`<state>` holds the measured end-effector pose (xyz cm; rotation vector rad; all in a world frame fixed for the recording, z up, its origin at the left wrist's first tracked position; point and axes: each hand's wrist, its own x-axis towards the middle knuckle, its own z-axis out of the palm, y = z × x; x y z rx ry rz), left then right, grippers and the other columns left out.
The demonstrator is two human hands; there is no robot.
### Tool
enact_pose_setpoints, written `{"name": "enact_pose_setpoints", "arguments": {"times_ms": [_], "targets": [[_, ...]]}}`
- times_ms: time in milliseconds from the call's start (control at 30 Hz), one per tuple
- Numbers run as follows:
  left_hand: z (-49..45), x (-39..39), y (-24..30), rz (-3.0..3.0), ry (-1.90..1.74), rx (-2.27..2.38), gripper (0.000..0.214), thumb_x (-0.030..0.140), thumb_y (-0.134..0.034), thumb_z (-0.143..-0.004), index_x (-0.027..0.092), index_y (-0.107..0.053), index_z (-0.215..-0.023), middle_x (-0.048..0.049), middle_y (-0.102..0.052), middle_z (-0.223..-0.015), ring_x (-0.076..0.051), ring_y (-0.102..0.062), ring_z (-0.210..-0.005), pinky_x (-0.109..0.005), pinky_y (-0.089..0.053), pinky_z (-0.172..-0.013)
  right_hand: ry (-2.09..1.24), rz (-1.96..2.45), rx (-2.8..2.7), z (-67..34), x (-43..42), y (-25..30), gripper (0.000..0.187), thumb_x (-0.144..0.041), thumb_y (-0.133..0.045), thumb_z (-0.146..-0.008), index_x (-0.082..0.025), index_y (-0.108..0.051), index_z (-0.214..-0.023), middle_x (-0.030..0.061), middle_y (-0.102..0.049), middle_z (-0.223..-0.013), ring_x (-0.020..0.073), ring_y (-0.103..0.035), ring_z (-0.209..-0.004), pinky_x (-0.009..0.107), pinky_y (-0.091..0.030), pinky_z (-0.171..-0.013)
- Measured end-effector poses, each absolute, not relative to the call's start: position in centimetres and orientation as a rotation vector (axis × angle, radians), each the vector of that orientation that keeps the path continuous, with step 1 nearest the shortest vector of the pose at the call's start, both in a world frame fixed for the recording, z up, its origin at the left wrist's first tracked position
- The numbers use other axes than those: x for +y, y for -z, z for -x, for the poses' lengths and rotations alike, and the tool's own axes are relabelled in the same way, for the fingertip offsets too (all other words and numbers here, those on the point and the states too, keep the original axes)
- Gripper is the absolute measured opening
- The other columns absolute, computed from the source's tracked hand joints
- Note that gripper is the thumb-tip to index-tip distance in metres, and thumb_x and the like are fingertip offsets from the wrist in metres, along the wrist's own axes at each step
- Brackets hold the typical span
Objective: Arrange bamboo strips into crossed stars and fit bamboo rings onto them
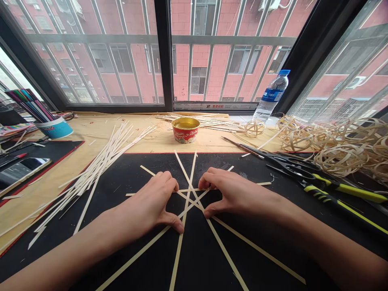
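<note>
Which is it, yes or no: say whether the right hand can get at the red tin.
Probably yes: only flat strips lie between the right hand and the red tin, just past the black mat.

Head cam, fwd & down, close above L hand (156, 200) & R hand (228, 192), window (163, 60) beyond.

Left hand (160, 198) and right hand (226, 192) touch crossed pale strips (189, 187), centre crossings between their fingers. Black mat (151, 266) beneath fingers. Red tin (185, 132) beyond fingertips; strip bundle (101, 161) left of left fingers.
</note>
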<state>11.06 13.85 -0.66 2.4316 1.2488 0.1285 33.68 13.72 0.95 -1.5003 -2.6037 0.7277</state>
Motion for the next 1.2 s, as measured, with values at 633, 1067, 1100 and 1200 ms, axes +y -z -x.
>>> {"name": "enact_pose_setpoints", "arguments": {"times_ms": [633, 1067, 1100, 1200], "targets": [[-10.88, 14.52, 1.09, -2.431, -0.09, 1.203, 0.052, 0.053, -0.08, -0.059, 0.023, -0.051, -0.089, 0.0012, -0.048, -0.094, -0.022, -0.05, -0.088, -0.03, -0.042, -0.071, -0.803, 1.524, -2.513, -33.4, 13.79, -1.07, 0.038, -0.034, -0.081, -0.065, -0.017, -0.062, -0.094, 0.0055, -0.062, -0.099, 0.0218, -0.058, -0.092, 0.031, -0.045, -0.077], [-10.92, 14.48, 1.08, -2.427, -0.112, 1.188, 0.052, 0.051, -0.081, -0.059, 0.023, -0.051, -0.09, 0.0004, -0.048, -0.095, -0.023, -0.049, -0.09, -0.031, -0.043, -0.074, -0.816, 1.504, -2.496, -33.64, 13.68, -0.78, 0.038, -0.035, -0.08, -0.065, -0.016, -0.063, -0.093, 0.0061, -0.064, -0.097, 0.0223, -0.059, -0.089, 0.031, -0.046, -0.074], [-10.92, 14.49, 1.07, -2.43, -0.114, 1.184, 0.052, 0.051, -0.081, -0.059, 0.023, -0.051, -0.09, 0.0004, -0.048, -0.095, -0.023, -0.05, -0.09, -0.031, -0.043, -0.073, -0.817, 1.504, -2.496, -33.64, 13.69, -0.78, 0.038, -0.035, -0.08, -0.065, -0.016, -0.063, -0.093, 0.0062, -0.064, -0.097, 0.0223, -0.059, -0.089, 0.031, -0.046, -0.074], [-10.9, 14.49, 1.07, -2.431, -0.118, 1.186, 0.052, 0.051, -0.081, -0.059, 0.023, -0.052, -0.09, 0.0006, -0.049, -0.094, -0.022, -0.049, -0.089, -0.03, -0.042, -0.072, -0.817, 1.499, -2.497, -33.66, 13.71, -0.79, 0.037, -0.035, -0.08, -0.065, -0.016, -0.063, -0.093, 0.0062, -0.064, -0.097, 0.0222, -0.06, -0.089, 0.03, -0.046, -0.074]]}}
